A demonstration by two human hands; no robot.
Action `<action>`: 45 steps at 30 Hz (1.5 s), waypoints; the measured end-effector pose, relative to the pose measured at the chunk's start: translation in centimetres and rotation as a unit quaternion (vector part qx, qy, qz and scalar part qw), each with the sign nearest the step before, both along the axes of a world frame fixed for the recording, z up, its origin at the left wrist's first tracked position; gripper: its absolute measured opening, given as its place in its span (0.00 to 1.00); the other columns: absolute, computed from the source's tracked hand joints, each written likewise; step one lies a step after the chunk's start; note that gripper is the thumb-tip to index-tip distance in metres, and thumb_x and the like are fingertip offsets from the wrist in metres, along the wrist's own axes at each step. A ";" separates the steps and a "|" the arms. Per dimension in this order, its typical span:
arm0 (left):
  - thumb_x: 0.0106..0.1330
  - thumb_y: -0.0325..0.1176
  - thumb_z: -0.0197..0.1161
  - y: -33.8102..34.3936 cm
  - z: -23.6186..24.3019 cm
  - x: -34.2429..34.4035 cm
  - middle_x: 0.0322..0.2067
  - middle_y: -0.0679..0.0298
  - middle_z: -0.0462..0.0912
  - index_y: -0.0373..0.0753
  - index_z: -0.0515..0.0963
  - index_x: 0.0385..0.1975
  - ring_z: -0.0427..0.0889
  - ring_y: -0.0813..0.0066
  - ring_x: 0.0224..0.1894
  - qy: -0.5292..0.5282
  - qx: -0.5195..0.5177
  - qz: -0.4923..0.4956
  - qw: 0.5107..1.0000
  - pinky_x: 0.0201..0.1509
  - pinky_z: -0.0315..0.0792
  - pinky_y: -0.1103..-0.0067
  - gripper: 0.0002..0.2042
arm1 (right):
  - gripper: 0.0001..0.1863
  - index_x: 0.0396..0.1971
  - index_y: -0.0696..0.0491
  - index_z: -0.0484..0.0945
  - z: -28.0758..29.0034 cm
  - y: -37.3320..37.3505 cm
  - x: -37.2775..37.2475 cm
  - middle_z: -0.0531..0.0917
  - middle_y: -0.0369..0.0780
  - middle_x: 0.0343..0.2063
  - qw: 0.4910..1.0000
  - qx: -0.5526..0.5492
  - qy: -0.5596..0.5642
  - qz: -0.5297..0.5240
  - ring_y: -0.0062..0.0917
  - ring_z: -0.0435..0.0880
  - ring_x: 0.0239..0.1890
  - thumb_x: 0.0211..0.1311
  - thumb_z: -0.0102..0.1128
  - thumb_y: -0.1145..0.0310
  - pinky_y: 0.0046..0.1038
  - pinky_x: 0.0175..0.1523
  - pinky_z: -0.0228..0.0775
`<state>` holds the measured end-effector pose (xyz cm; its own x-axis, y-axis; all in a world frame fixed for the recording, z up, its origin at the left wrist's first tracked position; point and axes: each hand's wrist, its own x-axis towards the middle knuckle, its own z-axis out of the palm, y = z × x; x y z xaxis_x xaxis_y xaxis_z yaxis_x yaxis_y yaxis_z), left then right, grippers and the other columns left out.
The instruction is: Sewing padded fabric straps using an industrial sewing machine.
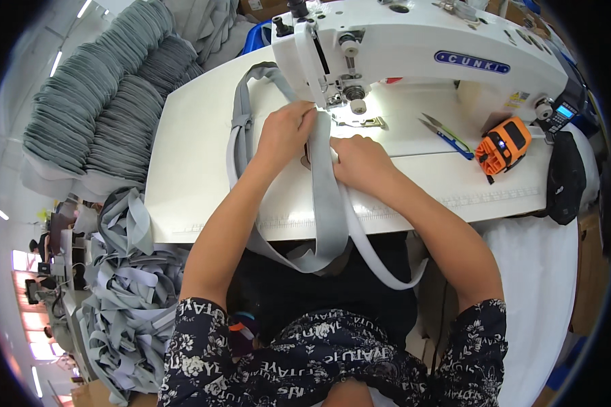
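A white industrial sewing machine stands on a pale worktop. My left hand pinches the grey fabric strip just in front of the presser foot. My right hand is curled beside it, right of the needle area, on the strip and a narrow white strip, its fingertips partly hidden. The grey strip loops leftward around my left arm and, like the white one, hangs over the front edge.
Blue-handled scissors, an orange device and a black pouch lie at the right. Stacks of grey fabric pieces rise at the back left, with a tangled pile of strips below. Other people appear in the far left background.
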<state>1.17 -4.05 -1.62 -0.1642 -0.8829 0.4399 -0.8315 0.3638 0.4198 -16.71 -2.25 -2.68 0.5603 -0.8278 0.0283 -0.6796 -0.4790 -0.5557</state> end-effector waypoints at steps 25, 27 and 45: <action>0.66 0.32 0.60 3.3 -1.7 -1.3 0.52 0.50 0.79 0.33 0.78 0.50 0.74 0.56 0.60 -0.026 0.034 -0.077 0.996 0.64 0.67 0.69 0.15 | 0.16 0.40 0.58 0.75 -0.7 4.9 -2.4 0.80 0.43 0.20 0.998 -0.033 -0.023 0.039 0.40 0.81 0.24 0.57 0.58 0.61 0.39 0.29 0.73; 0.65 0.32 0.61 3.0 -1.5 -1.3 0.49 0.51 0.81 0.33 0.79 0.48 0.76 0.57 0.57 -0.037 0.021 -0.096 0.994 0.62 0.68 0.69 0.14 | 0.14 0.36 0.58 0.74 -0.1 4.8 -2.5 0.81 0.44 0.20 0.998 -0.037 0.004 0.052 0.40 0.82 0.24 0.58 0.58 0.61 0.39 0.29 0.74; 0.61 0.30 0.65 3.2 -2.3 -1.8 0.46 0.55 0.82 0.37 0.81 0.41 0.81 0.58 0.51 -0.107 -0.059 -0.056 0.991 0.52 0.77 0.69 0.10 | 0.16 0.42 0.58 0.77 -1.4 4.1 -2.6 0.78 0.38 0.22 0.982 -0.168 -0.062 0.066 0.31 0.81 0.23 0.58 0.59 0.63 0.32 0.25 0.73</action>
